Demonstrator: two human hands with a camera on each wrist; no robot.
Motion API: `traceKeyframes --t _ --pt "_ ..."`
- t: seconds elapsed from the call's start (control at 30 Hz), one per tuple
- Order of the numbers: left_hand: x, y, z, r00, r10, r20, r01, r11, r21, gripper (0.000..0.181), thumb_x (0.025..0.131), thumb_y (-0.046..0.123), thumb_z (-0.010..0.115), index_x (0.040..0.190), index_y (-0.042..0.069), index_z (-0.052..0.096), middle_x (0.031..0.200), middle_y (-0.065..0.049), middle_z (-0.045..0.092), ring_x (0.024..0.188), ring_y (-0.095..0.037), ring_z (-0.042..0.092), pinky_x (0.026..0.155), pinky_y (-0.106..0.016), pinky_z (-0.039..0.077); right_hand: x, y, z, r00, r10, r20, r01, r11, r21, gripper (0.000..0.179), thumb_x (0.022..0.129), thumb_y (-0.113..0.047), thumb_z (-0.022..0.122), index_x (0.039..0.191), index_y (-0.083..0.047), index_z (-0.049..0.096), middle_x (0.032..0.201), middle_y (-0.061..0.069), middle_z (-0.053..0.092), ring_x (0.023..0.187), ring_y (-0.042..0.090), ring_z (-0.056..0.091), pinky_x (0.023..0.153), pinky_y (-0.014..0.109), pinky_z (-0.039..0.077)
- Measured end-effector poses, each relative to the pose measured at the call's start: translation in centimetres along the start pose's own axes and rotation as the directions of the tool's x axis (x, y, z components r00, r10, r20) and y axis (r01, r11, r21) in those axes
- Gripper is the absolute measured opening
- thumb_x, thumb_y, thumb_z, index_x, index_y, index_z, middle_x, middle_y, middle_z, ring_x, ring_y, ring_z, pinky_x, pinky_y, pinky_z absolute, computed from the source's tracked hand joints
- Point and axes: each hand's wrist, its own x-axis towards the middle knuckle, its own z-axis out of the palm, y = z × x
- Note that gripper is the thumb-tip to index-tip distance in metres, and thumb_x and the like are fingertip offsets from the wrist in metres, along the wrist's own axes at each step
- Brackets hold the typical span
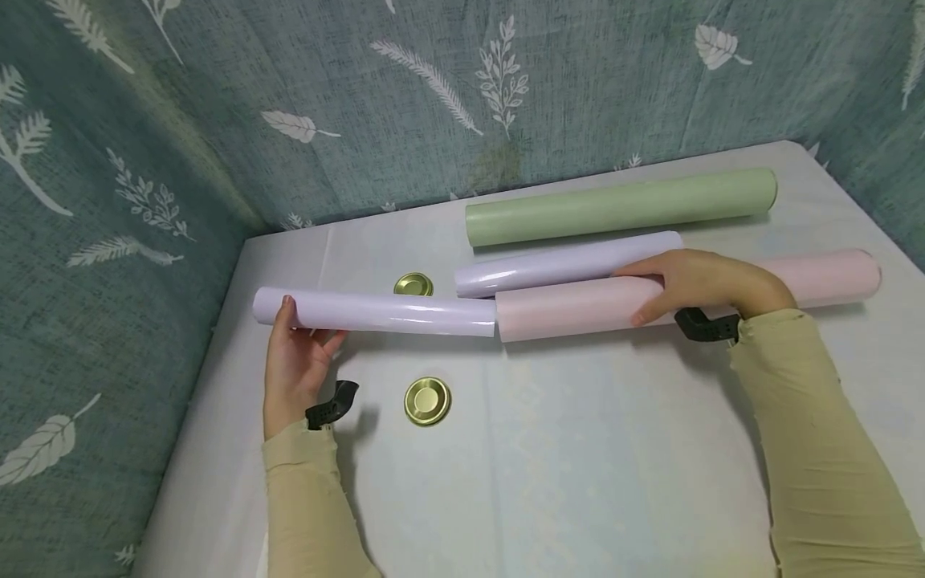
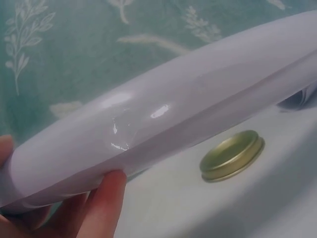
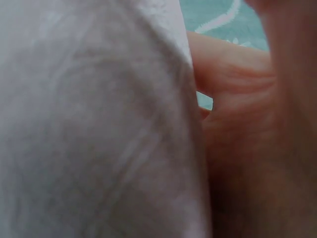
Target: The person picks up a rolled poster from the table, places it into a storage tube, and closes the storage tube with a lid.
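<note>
My left hand [image 1: 296,369] grips a glossy lavender paper roll [image 1: 390,311] near its left end, thumb in front and fingers beneath. In the left wrist view a lengthwise seam runs along this lavender roll [image 2: 198,94]. My right hand [image 1: 697,281] holds a longer, thicker pink roll [image 1: 571,309] from above, its thumb on the near side. The lavender roll's right end meets the pink roll's left end; whether they touch I cannot tell. In the right wrist view the pink roll [image 3: 99,124] fills the left side, against my palm.
A second lavender roll [image 1: 564,263] lies just behind the pink one, and a green roll [image 1: 621,207] farther back. Two gold metal lids sit on the white table: a back lid [image 1: 413,283], partly covered, and a front lid [image 1: 427,400]. Leaf-patterned curtain [image 1: 433,96] borders the table.
</note>
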Motion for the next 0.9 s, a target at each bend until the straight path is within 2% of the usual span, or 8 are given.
traceKeyframes --t 0.2,0.43,0.67,0.77,0.9 --pt "0.02 -0.12 0.22 1.0 0.004 0.021 -0.004 1.0 0.003 0.064 0.085 0.03 0.061 0.131 0.026 0.018 0.127 -0.007 0.029 0.116 -0.027 0.038 0.085 -0.049 0.041 0.13 -0.24 0.15 1.0 0.005 0.003 -0.005 1.0 0.0 0.079 0.064 -0.057 0.069 0.131 -0.024 0.046 0.126 0.008 0.05 0.112 0.024 0.045 0.09 0.045 0.035" --pt "0.0 -0.42 0.49 0.997 0.0 0.082 -0.001 1.0 0.003 0.061 0.087 0.027 0.058 0.132 0.023 0.016 0.13 -0.009 0.026 0.122 -0.028 0.033 0.09 -0.049 0.036 0.38 -0.28 0.42 1.0 0.016 -0.005 -0.016 1.0 -0.011 0.079 0.063 -0.06 0.069 0.131 -0.027 0.046 0.126 0.005 0.049 0.113 0.023 0.044 0.091 0.044 0.034" --pt "-0.11 -0.81 0.5 0.989 -0.02 0.144 0.013 0.999 0.046 0.056 0.09 0.027 0.053 0.132 0.02 0.017 0.129 -0.01 0.026 0.121 -0.027 0.032 0.09 -0.048 0.036 0.46 -0.22 0.6 0.999 0.036 0.0 -0.036 0.999 -0.001 0.079 0.062 -0.062 0.068 0.13 -0.031 0.045 0.127 0.002 0.048 0.115 0.021 0.043 0.091 0.043 0.034" --pt "-0.15 -0.76 0.48 0.989 -0.004 0.149 -0.004 0.999 0.054 0.051 0.09 0.024 0.053 0.13 0.017 0.022 0.125 -0.009 0.031 0.117 -0.025 0.036 0.089 -0.046 0.04 0.54 -0.25 0.61 0.999 0.044 -0.001 -0.044 0.999 -0.006 0.079 0.061 -0.063 0.068 0.13 -0.031 0.045 0.128 0.002 0.047 0.115 0.021 0.042 0.091 0.044 0.034" --pt "-0.01 -0.51 0.38 0.99 0.045 0.135 -0.049 0.998 0.027 0.036 0.089 0.014 0.054 0.121 0.01 0.037 0.114 -0.008 0.042 0.104 -0.023 0.045 0.083 -0.041 0.046 0.82 -0.3 0.75 0.999 0.052 -0.012 -0.053 0.998 -0.024 0.081 0.061 -0.065 0.066 0.131 -0.033 0.043 0.13 0.003 0.046 0.117 0.024 0.041 0.091 0.046 0.034"
